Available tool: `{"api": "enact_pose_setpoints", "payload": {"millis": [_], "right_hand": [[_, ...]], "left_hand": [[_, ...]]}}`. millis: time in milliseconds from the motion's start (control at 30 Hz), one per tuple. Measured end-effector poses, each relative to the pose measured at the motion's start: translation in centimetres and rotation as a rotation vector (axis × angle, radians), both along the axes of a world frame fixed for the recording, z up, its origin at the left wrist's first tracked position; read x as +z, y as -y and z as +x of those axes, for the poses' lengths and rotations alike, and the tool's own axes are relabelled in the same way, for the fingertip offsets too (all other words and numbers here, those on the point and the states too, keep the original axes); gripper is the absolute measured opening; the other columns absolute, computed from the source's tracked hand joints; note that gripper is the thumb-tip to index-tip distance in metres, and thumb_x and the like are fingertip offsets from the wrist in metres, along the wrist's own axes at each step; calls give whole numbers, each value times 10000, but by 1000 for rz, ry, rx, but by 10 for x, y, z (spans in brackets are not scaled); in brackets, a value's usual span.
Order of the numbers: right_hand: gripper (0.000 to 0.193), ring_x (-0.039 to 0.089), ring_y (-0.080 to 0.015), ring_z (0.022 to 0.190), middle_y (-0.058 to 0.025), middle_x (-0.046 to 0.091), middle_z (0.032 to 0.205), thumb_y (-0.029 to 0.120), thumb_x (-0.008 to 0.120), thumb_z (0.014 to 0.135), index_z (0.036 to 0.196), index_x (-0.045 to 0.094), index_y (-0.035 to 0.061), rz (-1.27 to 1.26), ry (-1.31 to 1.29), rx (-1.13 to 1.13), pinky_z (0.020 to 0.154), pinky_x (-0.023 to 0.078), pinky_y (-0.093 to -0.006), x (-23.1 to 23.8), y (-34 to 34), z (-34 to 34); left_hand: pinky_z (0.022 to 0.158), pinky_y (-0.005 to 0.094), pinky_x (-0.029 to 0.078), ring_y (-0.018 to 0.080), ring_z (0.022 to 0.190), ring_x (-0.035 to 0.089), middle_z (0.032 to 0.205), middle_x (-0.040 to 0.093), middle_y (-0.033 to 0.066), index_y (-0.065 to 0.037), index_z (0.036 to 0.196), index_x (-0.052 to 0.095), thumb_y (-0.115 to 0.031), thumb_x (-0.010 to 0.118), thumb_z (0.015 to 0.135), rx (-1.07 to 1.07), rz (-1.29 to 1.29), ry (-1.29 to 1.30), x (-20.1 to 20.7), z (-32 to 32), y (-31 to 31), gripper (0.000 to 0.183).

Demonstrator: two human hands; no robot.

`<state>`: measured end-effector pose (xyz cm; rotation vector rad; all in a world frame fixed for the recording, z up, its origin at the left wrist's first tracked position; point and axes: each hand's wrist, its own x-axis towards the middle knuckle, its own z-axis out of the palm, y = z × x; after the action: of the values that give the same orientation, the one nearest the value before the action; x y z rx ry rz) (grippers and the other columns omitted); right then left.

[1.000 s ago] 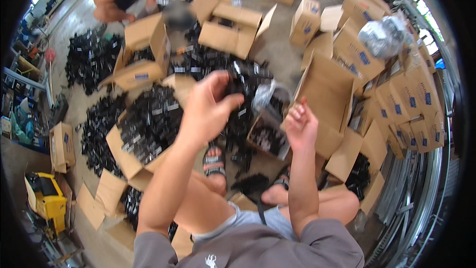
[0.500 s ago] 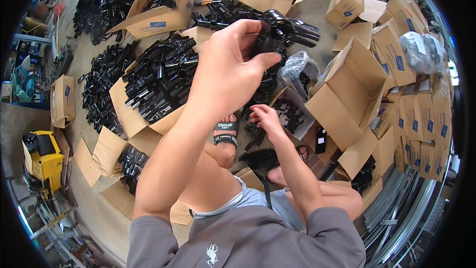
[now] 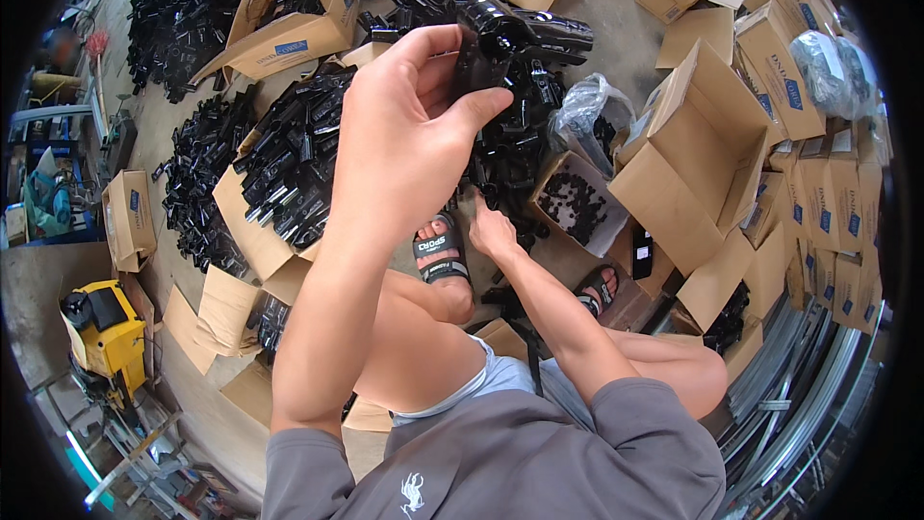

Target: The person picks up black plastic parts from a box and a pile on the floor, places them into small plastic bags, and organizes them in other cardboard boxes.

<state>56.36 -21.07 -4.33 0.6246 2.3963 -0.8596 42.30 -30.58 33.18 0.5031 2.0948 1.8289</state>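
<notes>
My left hand (image 3: 409, 130) is raised in front of me, its fingers and thumb closed around a glossy black tubular fitting (image 3: 525, 34). The fitting has a rounded collar and a cylindrical end pointing right. Lower down, my right hand (image 3: 493, 231) reaches to the near edge of a pile of black tubular parts (image 3: 525, 149). One finger is stretched out beside a black part there; the other fingers are mostly hidden by the back of the hand, and I see nothing held in it.
An open carton (image 3: 298, 159) full of black parts stands at the left. To the right are a box of small black pieces (image 3: 577, 207), a clear plastic bag (image 3: 589, 111), an open carton (image 3: 688, 169) and a phone (image 3: 642, 252). A yellow machine (image 3: 104, 327) stands far left.
My left hand has moved left and slightly lower in the picture, still holding the black fitting. My right hand has moved forward and left to the black parts.
</notes>
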Motion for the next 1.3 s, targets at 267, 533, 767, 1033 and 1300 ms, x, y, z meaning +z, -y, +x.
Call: {"api": "enact_pose_setpoints", "payload": {"millis": [267, 533, 767, 1033, 1300], "right_hand": [[761, 762, -364, 880, -223, 759, 968, 142, 540, 929, 1635, 258, 101, 250, 53, 175, 775, 602, -494, -28, 20, -22], [534, 779, -308, 846, -152, 782, 937, 142, 520, 974, 1497, 467, 54, 358, -8, 298, 693, 623, -413, -34, 19, -21], [516, 780, -306, 836, -164, 781, 935, 151, 488, 990, 1483, 462, 3, 347, -46, 369, 705, 621, -392, -59, 22, -32], [396, 780, -284, 776, -142, 779, 869, 175, 488, 1005, 1362, 564, 22, 360, -66, 358, 626, 610, -406, -21, 13, -31], [236, 773, -298, 724, -154, 764, 801, 151, 513, 986, 1187, 596, 62, 424, -206, 324, 593, 602, -407, -38, 10, -26]], "left_hand": [[915, 262, 547, 115, 1010, 677, 1100, 744, 121, 69, 1292, 588, 63, 723, 888, -24, 59, 81, -4, -4, 6, 425], [944, 267, 546, 116, 1039, 676, 1147, 730, 117, 72, 1304, 582, 81, 721, 883, 2, 53, 73, -3, -3, 15, 444], [958, 277, 557, 118, 1037, 683, 1153, 727, 122, 84, 1305, 577, 90, 717, 877, -6, 64, 78, 1, 4, 16, 451], [926, 263, 555, 116, 1026, 682, 1141, 730, 112, 83, 1305, 584, 88, 724, 867, -28, 30, 70, 9, 9, 12, 460], [980, 289, 527, 154, 1063, 680, 1140, 721, 123, 75, 1331, 572, 83, 717, 885, -11, 135, 101, 1, 13, 9, 470]]}}
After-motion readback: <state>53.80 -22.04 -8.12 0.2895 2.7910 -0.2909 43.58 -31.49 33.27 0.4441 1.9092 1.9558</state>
